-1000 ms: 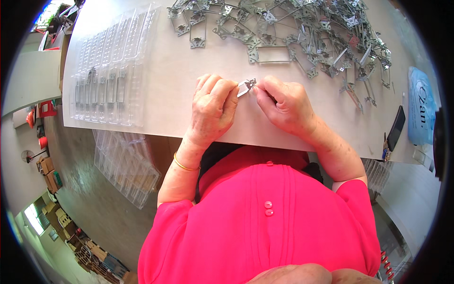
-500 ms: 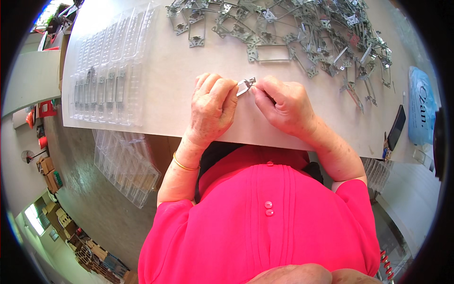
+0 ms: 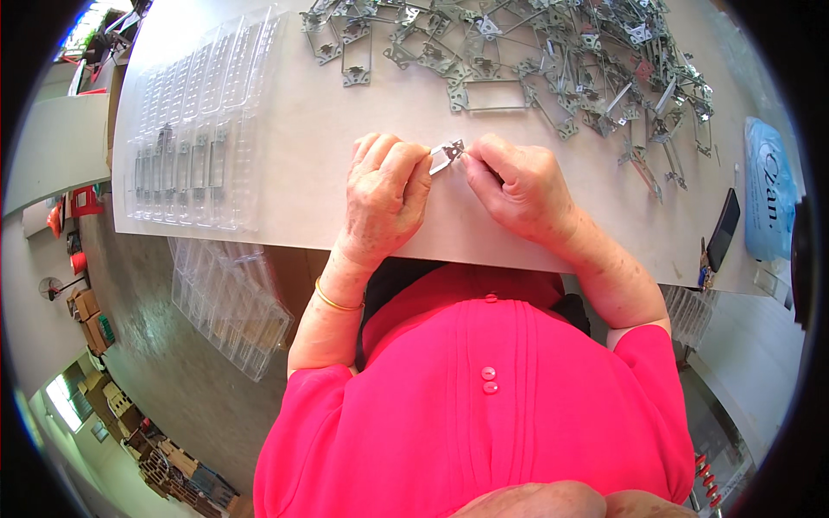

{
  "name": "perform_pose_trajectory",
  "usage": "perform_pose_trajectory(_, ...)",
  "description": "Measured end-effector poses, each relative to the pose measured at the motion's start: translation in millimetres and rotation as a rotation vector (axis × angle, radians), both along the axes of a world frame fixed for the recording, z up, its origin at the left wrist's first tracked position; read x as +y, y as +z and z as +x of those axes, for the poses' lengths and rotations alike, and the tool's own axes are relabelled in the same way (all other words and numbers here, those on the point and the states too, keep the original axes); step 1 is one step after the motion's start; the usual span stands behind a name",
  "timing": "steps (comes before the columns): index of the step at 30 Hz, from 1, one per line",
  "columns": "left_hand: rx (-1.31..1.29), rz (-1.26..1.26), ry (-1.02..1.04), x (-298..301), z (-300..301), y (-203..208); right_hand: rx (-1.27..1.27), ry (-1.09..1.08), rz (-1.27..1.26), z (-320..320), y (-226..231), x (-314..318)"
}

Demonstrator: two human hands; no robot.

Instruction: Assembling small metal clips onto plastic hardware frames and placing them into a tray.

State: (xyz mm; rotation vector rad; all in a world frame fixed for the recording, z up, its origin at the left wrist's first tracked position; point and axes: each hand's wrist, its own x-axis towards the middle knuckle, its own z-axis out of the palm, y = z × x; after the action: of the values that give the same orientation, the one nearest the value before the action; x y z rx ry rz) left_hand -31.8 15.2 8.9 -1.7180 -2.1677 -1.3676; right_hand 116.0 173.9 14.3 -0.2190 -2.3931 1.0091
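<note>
Between my two hands is a small metal bracket (image 3: 447, 155), a thin frame with a pierced end plate, held just above the near part of the table. My left hand (image 3: 386, 194) pinches its lower left end between thumb and fingers, which cover that end. At the bracket's upper right corner, the thumb and forefinger of my right hand (image 3: 522, 190) press together; whether something small is between them I cannot tell. Beyond my hands lies a tangled heap of similar metal brackets (image 3: 596, 73). To the left, a clear plastic tray (image 3: 237, 112) holds several brackets in its near slots.
More clear trays (image 3: 233, 302) stand below the table's left front edge. Toward the right edge of the white table (image 3: 311, 181) lie a dark phone (image 3: 724, 229) and a blue plastic bag (image 3: 768, 190). Cardboard boxes (image 3: 86, 315) stand by the far-left wall.
The bracket has turned slightly in my fingers, so more of its pierced end plate shows. My right fingertips have shifted a little at its corner. My left hand is almost unmoved.
</note>
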Motion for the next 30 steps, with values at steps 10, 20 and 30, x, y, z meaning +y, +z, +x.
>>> perform_pose_trajectory(10, 0.005, 0.009, -0.007, 0.4, -0.2, -0.2, -0.005, 0.005, -0.076, 1.4, 2.6, -2.5)
perform_pose_trajectory(20, -0.01, -0.01, 0.008, 0.2, 0.3, -0.8, -0.151, -0.059, -0.262, 3.3, 12.9, -4.1)
perform_pose_trajectory(30, -0.014, -0.011, 0.003, -1.0, -0.1, 0.9, -0.113, -0.043, -0.27, 2.4, 12.1, -5.7)
